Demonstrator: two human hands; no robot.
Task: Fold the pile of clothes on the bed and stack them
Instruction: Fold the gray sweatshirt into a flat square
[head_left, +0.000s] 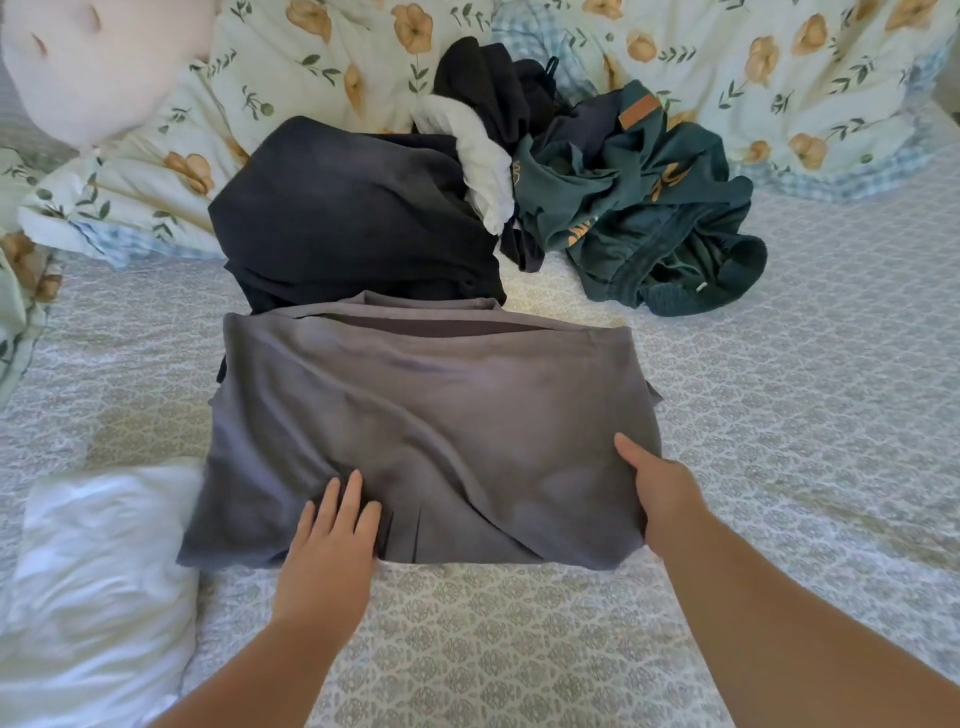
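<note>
A grey garment (415, 405) lies partly folded on the bed in front of me. My left hand (332, 535) rests flat on its near edge, fingers spread. My right hand (660, 493) grips its near right corner, thumb on top and fingers hidden underneath. Behind it sits a folded dark navy garment (343, 218). Further back right is the unfolded pile: a teal garment (649, 208), a white piece (483, 161) and a black piece (488, 83).
A white folded item (98, 571) lies at my near left. A floral quilt (779, 78) is bunched across the back, with a pale pink cushion (88, 62) at the far left. The patterned bedspread (805, 415) stretches to the right.
</note>
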